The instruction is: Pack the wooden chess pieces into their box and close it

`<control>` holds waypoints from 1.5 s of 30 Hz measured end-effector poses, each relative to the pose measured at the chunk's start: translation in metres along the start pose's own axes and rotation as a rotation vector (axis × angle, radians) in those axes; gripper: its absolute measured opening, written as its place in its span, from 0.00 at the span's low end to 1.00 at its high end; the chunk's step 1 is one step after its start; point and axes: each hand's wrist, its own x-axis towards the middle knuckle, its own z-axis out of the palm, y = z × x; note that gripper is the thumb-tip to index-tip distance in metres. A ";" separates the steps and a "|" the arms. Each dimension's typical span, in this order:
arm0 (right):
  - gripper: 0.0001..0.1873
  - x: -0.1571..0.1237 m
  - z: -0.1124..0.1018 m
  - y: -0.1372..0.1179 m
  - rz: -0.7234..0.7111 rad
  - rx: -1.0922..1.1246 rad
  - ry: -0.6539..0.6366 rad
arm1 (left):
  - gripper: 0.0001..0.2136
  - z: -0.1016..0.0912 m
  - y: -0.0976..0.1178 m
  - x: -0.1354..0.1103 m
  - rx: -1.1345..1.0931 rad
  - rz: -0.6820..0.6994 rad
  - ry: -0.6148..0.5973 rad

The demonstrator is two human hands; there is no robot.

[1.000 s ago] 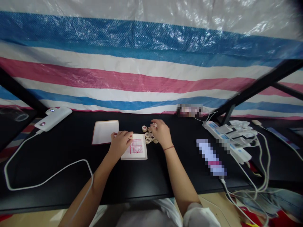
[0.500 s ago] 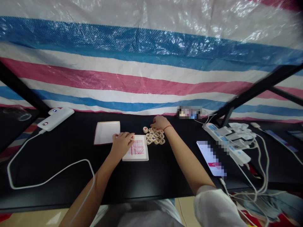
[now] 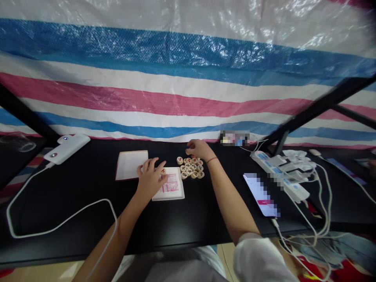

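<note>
My left hand (image 3: 150,179) hovers at the left edge of a shallow white box (image 3: 176,197) with red lines drawn inside. Its fingers are spread, and a Chinese chess piece with a red character (image 3: 163,171) rests at the box's upper left between thumb and index finger. Behind a cluster of round Chinese chess pieces (image 3: 189,172), some red and some black, is my right hand (image 3: 200,149). Its fingers are pinched around one pale piece (image 3: 187,152), largely hidden. A red cord circles the right wrist.
An open box lid (image 3: 132,164) lies left of the box. At the left are a white power bank (image 3: 67,149) and its cable (image 3: 64,226). To the right are a phone (image 3: 258,196) and a power strip (image 3: 282,178) with plugs and cables. A striped sheet (image 3: 164,98) hangs behind.
My right hand has risen slightly back from the cluster, with a piece in its fingertips. The fingers of my left hand have spread apart around the red piece at the box.
</note>
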 end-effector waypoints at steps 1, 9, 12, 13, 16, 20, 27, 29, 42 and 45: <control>0.15 -0.009 0.002 -0.004 -0.033 0.092 -0.005 | 0.21 -0.001 0.001 0.001 -0.022 0.011 0.035; 0.16 -0.070 0.049 -0.041 -0.271 0.984 -0.171 | 0.16 -0.005 0.007 0.003 -0.413 0.181 0.039; 0.16 -0.072 0.062 -0.039 -0.258 1.090 -0.128 | 0.14 -0.004 0.007 0.002 -0.460 0.161 0.056; 0.17 -0.072 0.065 -0.038 -0.255 1.121 -0.125 | 0.13 -0.003 0.007 0.002 -0.470 0.156 0.066; 0.18 -0.072 0.071 -0.036 -0.240 1.192 -0.137 | 0.12 -0.003 0.006 0.003 -0.485 0.131 0.081; 0.18 -0.072 0.074 -0.032 -0.222 1.206 -0.054 | 0.08 -0.004 0.005 0.005 -0.487 0.095 0.107; 0.18 -0.071 0.071 -0.020 -0.096 1.273 0.066 | 0.03 -0.011 0.001 0.010 -0.507 -0.015 0.206; 0.18 -0.071 0.068 -0.018 -0.059 1.325 0.099 | 0.04 -0.013 -0.002 0.012 -0.532 -0.052 0.202; 0.14 -0.071 0.068 -0.017 -0.019 1.346 0.147 | 0.06 -0.002 0.008 0.014 -0.335 0.193 -0.066; 0.13 -0.071 0.070 -0.018 -0.033 1.285 0.168 | 0.06 0.000 0.016 0.014 -0.163 0.268 -0.155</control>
